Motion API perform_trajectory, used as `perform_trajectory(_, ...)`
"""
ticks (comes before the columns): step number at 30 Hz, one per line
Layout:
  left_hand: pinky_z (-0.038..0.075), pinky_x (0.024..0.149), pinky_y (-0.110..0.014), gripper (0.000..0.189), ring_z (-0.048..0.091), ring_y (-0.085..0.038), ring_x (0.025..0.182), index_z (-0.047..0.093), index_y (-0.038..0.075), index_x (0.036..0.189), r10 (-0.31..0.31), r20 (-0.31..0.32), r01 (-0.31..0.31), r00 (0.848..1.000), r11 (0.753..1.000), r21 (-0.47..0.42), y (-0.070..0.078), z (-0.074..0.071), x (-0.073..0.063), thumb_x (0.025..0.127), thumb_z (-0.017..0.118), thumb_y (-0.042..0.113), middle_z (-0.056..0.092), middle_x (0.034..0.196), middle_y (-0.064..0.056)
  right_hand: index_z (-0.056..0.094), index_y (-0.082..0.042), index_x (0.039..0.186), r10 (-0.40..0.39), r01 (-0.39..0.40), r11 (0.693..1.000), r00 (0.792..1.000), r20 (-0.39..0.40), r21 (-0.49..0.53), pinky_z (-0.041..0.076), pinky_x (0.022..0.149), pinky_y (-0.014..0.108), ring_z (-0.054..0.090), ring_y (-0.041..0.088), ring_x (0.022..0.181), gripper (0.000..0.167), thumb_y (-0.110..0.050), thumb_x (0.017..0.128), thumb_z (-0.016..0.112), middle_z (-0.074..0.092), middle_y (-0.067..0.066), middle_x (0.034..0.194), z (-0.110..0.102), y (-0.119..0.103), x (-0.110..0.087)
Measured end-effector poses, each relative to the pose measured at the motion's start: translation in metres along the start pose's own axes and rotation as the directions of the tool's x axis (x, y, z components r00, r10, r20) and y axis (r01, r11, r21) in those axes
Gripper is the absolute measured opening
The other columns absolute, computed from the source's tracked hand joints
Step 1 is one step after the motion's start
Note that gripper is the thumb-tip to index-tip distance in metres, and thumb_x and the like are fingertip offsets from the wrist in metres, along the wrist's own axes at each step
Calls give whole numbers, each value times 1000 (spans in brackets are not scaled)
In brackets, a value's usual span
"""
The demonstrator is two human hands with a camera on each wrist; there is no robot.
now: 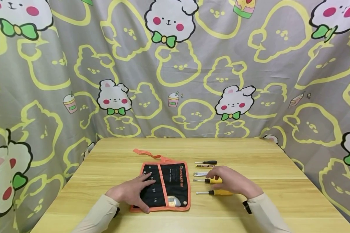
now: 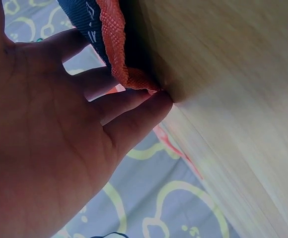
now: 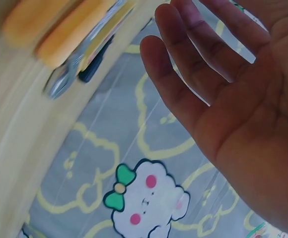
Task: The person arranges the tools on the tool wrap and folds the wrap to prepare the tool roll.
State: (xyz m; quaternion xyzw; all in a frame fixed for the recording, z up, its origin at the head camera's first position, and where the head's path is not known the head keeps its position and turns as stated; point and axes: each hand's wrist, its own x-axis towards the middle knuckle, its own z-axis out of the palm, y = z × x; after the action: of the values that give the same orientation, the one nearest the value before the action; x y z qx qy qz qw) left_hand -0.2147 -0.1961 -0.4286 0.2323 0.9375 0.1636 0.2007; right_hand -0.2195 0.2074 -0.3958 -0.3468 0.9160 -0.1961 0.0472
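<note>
A black tool pouch with orange trim (image 1: pixel 179 181) lies spread on the table. Across its left part rests my left hand (image 1: pixel 131 192), fingers spread; in the left wrist view the fingertips meet the orange edge (image 2: pixel 115 44). A utility knife (image 1: pixel 175 202) sticks out of a lower pocket. My right hand (image 1: pixel 234 181) hovers over a row of tools, its fingers loosely bent and holding nothing in the right wrist view. Beneath or beside it are two yellow-handled screwdrivers, one nearer (image 1: pixel 221 192), one farther (image 1: pixel 214 181), and a wrench (image 1: pixel 199 174), partly covered by the hand.
Beyond the wrench lie a small yellow case (image 1: pixel 204 166) and a black-handled screwdriver (image 1: pixel 208 162). An orange tie strap (image 1: pixel 147 153) trails from the pouch's far edge. Patterned curtains (image 1: pixel 192 71) enclose the wooden table (image 1: pixel 236 149) at the back and sides.
</note>
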Motion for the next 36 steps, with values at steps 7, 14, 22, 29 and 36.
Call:
perform_trajectory(7,37,112,-62,103,25,-40,154,46,21,155,-1,1,1,1000,1000,2,0,0,1,69,91,54,24,169,-11,75,-7,112,-44,44,999,999,-15,-7,56,76,35,67,19,91,27,-9,86,81,71,2,108,-2,18,-16)
perform_trajectory(14,37,112,-63,103,25,-40,154,46,20,155,7,3,-7,1000,1000,2,1,0,2,69,91,54,24,168,-11,76,-6,107,-30,30,999,999,10,17,55,73,31,64,12,85,25,-6,83,83,73,2,102,0,26,-29)
perform_trajectory(22,37,112,-63,103,24,-41,154,46,20,155,0,3,0,1000,1000,6,0,-1,-1,70,91,54,24,169,-11,76,-11,104,48,-51,996,998,44,69,50,69,26,57,5,80,26,-5,80,85,70,-6,97,14,38,-38)
perform_trajectory(29,37,112,-63,103,25,-40,154,46,19,155,-5,7,5,1000,1000,5,1,-1,0,70,91,53,24,169,-11,76,-13,102,44,-45,999,999,27,31,46,65,25,51,3,75,24,-5,81,85,66,-11,90,22,41,-40)
perform_trajectory(36,37,111,-63,103,25,-41,154,46,19,155,6,-2,-6,1000,1000,7,0,0,1,69,91,54,24,168,-12,76,-13,101,52,-54,997,998,32,51,44,64,24,50,2,73,18,-6,85,82,63,-12,84,21,40,-38)
